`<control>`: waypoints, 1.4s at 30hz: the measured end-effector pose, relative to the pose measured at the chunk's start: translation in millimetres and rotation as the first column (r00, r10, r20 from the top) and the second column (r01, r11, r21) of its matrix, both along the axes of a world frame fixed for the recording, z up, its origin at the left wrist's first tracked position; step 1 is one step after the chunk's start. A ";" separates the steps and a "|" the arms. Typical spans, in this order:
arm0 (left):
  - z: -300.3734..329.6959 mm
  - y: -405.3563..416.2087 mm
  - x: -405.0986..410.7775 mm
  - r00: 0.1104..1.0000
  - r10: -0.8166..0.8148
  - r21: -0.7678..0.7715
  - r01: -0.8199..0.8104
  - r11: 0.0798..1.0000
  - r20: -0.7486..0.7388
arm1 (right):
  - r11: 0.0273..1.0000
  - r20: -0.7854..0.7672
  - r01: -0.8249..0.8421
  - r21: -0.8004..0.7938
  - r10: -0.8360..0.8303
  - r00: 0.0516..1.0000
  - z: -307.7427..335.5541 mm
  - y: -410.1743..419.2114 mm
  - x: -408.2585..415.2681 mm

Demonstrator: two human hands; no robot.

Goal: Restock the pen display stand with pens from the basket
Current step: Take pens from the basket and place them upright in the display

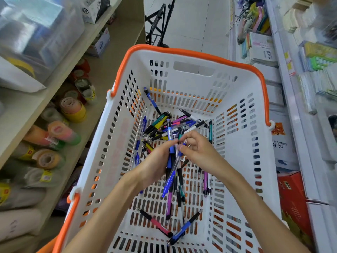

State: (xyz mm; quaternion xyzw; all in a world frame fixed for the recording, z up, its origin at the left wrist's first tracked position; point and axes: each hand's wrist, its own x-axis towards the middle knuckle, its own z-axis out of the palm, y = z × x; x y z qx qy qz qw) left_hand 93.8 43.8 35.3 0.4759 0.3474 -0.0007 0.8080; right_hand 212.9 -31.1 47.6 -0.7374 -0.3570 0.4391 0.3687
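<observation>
Looking down into the white slotted basket [182, 70] with its orange handles, I see both hands meeting at the centre of the frame. My left hand [155, 167] has its fingers curled round a bundle of pens [172, 168], blue, purple and black barrels fanning out below the palm. My right hand [198, 152] pinches the upper end of one pen in that bundle between thumb and fingertips. More loose pens [164, 125] lie heaped on the basket floor just above the hands, and a red-and-black pen [155, 223] and a blue one [184, 229] cross near the bottom of the frame. Along the left edge, wooden shelves [60, 73] carry rolls of tape [73, 108] in yellow, orange and clear; a clear storage box [40, 28] sits in the upper left. On the right, white shelving [284, 57] holds stationery packs, with a red carton [291, 196] at lower right. A black folding trolley [160, 22] stands on the floor at top centre. My forearms cover part of the basket floor, and the right shelves are blurred, so their labels are unreadable.
</observation>
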 end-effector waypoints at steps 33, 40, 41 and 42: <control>2.4 5.7 -19.3 0.871 0.488 -0.164 -0.490 0.856 -0.055 | 0.996 0.133 -0.057 0.066 0.048 0.990 8.4 -19.9 -27.1; 57.5 -12.8 -45.6 0.925 0.374 -0.157 -0.380 0.912 -0.067 | 0.988 0.030 0.156 -0.004 -0.155 0.987 58.0 -13.5 -36.8; 69.2 -11.2 -54.9 0.929 0.361 -0.155 -0.369 0.916 -0.078 | 0.985 0.035 0.172 -0.010 -0.171 0.985 67.6 -7.4 -40.1; 76.3 -9.4 -61.5 0.938 0.336 -0.159 -0.346 0.925 -0.087 | 0.984 0.037 0.176 -0.023 -0.175 0.984 75.4 -1.8 -42.0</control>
